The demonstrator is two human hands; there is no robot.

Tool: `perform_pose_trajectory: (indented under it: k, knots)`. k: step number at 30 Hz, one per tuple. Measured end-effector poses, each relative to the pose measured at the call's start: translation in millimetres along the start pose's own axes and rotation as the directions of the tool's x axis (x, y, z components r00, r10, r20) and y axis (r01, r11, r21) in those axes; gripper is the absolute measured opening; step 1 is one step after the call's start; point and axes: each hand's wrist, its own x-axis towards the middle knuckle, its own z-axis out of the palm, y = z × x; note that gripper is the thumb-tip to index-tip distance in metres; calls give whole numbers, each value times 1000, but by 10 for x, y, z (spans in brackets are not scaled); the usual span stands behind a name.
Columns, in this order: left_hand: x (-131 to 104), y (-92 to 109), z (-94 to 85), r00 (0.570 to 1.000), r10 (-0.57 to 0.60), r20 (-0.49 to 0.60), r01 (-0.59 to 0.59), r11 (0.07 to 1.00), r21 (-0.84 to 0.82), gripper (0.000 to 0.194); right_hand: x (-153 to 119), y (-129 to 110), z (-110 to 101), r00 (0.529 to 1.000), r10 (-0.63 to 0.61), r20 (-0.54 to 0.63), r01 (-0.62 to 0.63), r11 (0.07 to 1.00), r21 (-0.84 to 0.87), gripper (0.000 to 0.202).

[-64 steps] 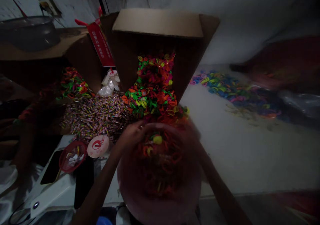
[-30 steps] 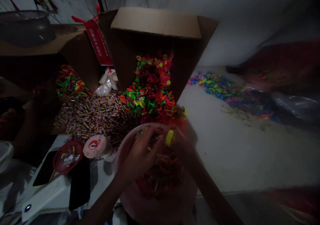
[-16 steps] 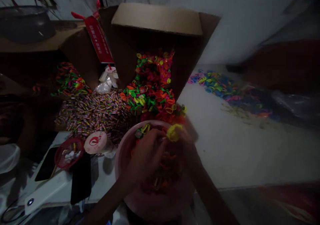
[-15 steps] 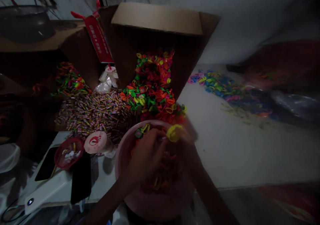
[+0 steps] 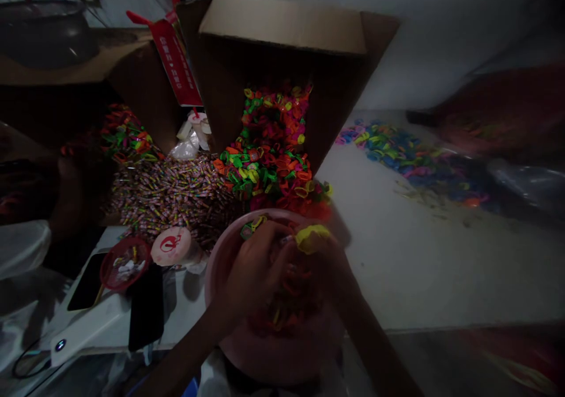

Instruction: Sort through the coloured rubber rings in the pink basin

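Observation:
Over a pink basin (image 5: 273, 364), my two hands work close together. My right hand (image 5: 329, 261) is closed on a yellow plastic toy watch (image 5: 312, 239), held near the basin's far rim. Fingers bent in a pinch, my left hand (image 5: 258, 261) sits just left of it with a small pale piece (image 5: 288, 239) at its fingertips, too dim to name surely. Beneath the hands lie orange and red plastic pieces (image 5: 282, 314) in the basin. A green toy watch (image 5: 246, 231) shows beyond my left knuckles.
Colourful toy watches (image 5: 265, 170) spill from a cardboard box (image 5: 339, 102). Left of it are a heap of small wrapped candies (image 5: 165, 191), a lidded cup (image 5: 171, 245), a red basket (image 5: 106, 270), phones (image 5: 146, 311) and another person's arm (image 5: 68, 197). More coloured pieces (image 5: 397, 149) lie right.
The view has shifted slightly. My hands stay together over the basin, and the yellow toy watch is still in my right hand. At the left, the other person's arm has come further into view.

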Motion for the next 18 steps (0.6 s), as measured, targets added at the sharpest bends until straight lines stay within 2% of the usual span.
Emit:
perform_pose_trajectory:
  k: [3, 6, 10, 14, 18]
  knots:
    - [1, -6, -15, 999, 32, 3, -32, 999, 15, 8, 4, -85, 11, 996, 85, 3, -84, 983, 162, 21]
    - [1, -20, -24, 999, 46, 1, -46, 998, 32, 11, 9, -130, 10, 995, 95, 9, -95, 976, 195, 13]
    - [12, -42, -42, 998, 47, -52, -44, 998, 52, 5, 0, -108, -20, 999, -35, 12, 34, 997, 76, 14]
    - [32, -42, -68, 999, 1, -37, 0, 1000, 2, 4, -8, -101, -46, 974, -223, 50, 228, 959, -168, 24]
    - [41, -19, -76, 999, -43, -13, 42, 998, -47, 3, 8, -156, -32, 959, -266, 99, 283, 922, -265, 42]
